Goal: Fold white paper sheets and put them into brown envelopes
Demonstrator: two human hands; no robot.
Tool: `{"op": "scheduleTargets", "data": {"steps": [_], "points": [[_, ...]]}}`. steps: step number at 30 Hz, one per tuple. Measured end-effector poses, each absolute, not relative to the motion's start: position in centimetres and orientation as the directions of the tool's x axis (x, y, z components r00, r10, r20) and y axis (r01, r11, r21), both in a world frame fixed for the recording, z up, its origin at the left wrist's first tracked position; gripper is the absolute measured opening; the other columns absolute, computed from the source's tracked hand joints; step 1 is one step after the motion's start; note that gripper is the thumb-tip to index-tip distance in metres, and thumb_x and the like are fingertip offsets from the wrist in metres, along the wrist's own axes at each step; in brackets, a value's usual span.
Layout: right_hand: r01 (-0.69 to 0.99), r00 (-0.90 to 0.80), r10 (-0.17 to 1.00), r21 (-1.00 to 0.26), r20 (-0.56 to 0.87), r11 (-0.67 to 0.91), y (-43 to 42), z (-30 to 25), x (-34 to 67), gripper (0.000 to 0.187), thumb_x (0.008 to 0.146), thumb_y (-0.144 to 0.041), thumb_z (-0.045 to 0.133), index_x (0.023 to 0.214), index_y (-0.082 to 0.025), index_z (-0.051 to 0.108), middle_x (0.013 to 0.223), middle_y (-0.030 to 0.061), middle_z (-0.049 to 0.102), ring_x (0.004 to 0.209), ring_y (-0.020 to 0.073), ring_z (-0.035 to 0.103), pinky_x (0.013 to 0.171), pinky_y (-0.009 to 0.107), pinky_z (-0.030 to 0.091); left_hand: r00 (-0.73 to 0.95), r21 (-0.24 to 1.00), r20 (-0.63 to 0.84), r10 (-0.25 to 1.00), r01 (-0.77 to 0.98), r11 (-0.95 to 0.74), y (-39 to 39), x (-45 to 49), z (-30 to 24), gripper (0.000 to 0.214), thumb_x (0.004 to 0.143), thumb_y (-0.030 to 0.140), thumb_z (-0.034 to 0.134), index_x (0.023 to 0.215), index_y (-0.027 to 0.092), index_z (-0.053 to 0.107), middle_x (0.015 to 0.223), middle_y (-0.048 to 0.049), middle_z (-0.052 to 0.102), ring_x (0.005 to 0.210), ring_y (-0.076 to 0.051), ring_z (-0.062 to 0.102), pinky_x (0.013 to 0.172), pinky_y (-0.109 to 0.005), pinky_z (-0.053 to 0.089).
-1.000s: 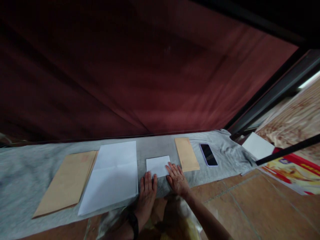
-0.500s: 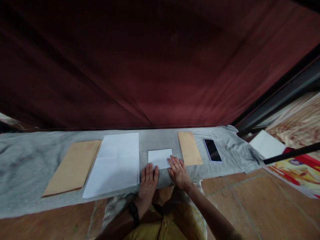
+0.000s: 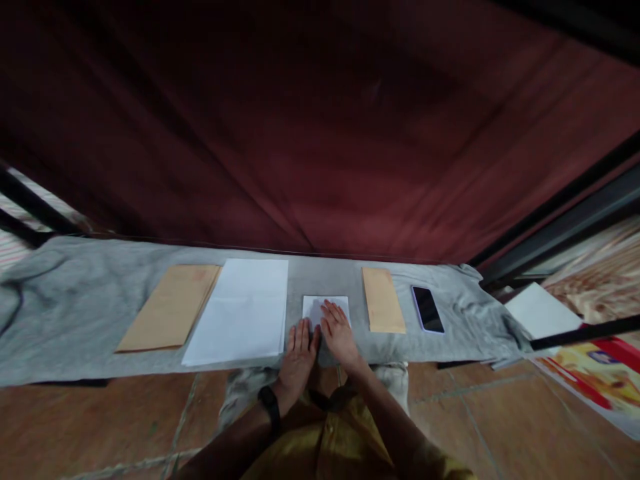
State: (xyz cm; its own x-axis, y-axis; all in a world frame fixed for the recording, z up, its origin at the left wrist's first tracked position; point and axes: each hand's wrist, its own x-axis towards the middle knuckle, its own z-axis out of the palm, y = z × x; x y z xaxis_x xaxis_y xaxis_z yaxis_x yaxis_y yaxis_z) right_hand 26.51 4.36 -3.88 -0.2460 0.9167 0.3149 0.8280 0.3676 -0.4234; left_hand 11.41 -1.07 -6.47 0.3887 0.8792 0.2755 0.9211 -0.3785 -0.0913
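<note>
A small folded white paper [image 3: 316,307] lies on a grey cloth [image 3: 80,313] spread over the floor. My right hand [image 3: 337,331] lies flat on this paper, fingers stretched out. My left hand [image 3: 299,347] rests flat beside it, fingertips at the paper's near left corner; a black band circles that wrist. Left of the hands lies a large white sheet [image 3: 241,311], and further left a stack of brown envelopes [image 3: 173,306]. Right of the hands lies a narrow brown envelope [image 3: 383,299], then a dark phone [image 3: 428,309].
A dark red curtain [image 3: 320,133] hangs behind the cloth. Brown floor tiles [image 3: 500,427] lie in front. At the right are a white sheet [image 3: 543,310], a black bar [image 3: 585,331] and a colourful printed sheet [image 3: 600,377].
My right hand slid left onto the small white paper, closer to my left hand. The view has tilted and shifted, so the things on the cloth sit higher in the picture.
</note>
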Motion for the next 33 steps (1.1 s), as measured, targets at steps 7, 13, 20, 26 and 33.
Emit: {"op": "scheduleTargets", "data": {"steps": [7,13,20,26,33], "points": [[0.818,-0.286,0.909,-0.416,0.304,0.397,6.0,-4.7,25.3,0.047,0.104,-0.022,0.035,0.148,-0.016,0.049,0.154,0.0113,0.047,0.145,0.0219,0.040,0.121,0.047,0.035,0.403,-0.042,0.163,0.901,0.915,-0.402,-1.2,11.2,-5.7,0.065,0.088,0.012,0.045,0.153,0.010,0.038,0.161,-0.0233,0.031,0.152,-0.031,0.026,0.124,-0.055,0.022],[0.893,-0.307,0.919,-0.260,0.248,0.368,5.8,-4.3,26.3,0.047,0.104,-0.028,0.040,0.150,-0.020,0.047,0.158,0.0103,0.043,0.147,0.0253,0.036,0.121,0.049,0.030,0.386,0.145,0.026,0.922,0.911,-0.385,-1.5,10.6,-3.7,0.084,0.077,0.017,0.056,0.156,0.011,0.030,0.167,-0.0210,0.016,0.155,-0.034,0.011,0.125,-0.057,0.016],[0.903,-0.357,0.905,-0.163,0.232,0.398,6.0,-4.4,27.0,0.050,0.103,-0.028,0.041,0.153,-0.022,0.042,0.161,0.0108,0.038,0.147,0.0265,0.036,0.119,0.049,0.031,0.220,0.337,0.077,0.973,0.912,-0.233,2.0,12.0,-2.1,0.062,0.088,0.016,0.044,0.148,0.006,0.043,0.155,-0.0203,0.044,0.148,-0.029,0.035,0.123,-0.049,0.028],[0.909,-0.377,0.896,-0.092,0.235,0.406,5.9,-5.2,27.6,0.060,0.098,-0.013,0.036,0.157,-0.022,0.035,0.164,0.0077,0.033,0.149,0.0243,0.033,0.121,0.046,0.026,0.176,0.315,0.215,0.961,0.919,-0.239,5.6,14.0,-3.6,0.056,0.099,0.033,0.039,0.147,0.004,0.042,0.155,-0.0219,0.043,0.149,-0.031,0.033,0.120,-0.053,0.032],[0.925,-0.321,0.885,-0.090,0.338,0.370,5.4,-6.7,31.4,0.056,0.105,-0.035,0.037,0.158,-0.019,0.032,0.162,0.0142,0.033,0.148,0.0293,0.034,0.117,0.051,0.030,0.142,0.232,0.227,0.964,0.953,-0.195,5.1,14.2,-4.9,0.062,0.100,0.037,0.039,0.153,0.005,0.033,0.161,-0.0204,0.033,0.152,-0.028,0.027,0.123,-0.050,0.027]]}}
